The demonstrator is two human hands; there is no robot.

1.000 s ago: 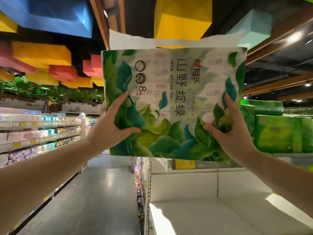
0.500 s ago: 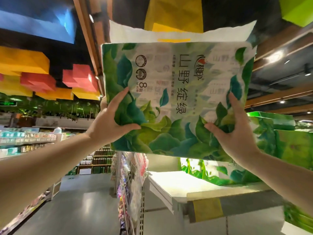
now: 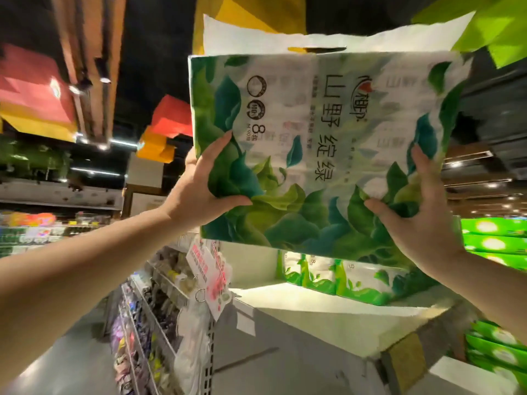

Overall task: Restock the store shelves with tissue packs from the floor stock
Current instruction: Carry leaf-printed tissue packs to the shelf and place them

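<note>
Beneath coloured ceiling blocks, both hands, left (image 3: 199,192) and right (image 3: 422,223), clasped the tissue pack (image 3: 322,143) mid-frame above the shelf (image 3: 313,309) at lower right, seemingly next to be lowered beside shelved packs (image 3: 342,283).

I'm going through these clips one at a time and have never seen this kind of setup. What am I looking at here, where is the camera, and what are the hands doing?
There is no machine: a person wears one wide-angle camera on the head, so you see their own arms. The left hand and right hand grip the lower corners of a green leaf-printed tissue pack, raised overhead. Below it, a white top shelf already holds similar packs, with bare space beside them. To the right sit bright green packs.
</note>
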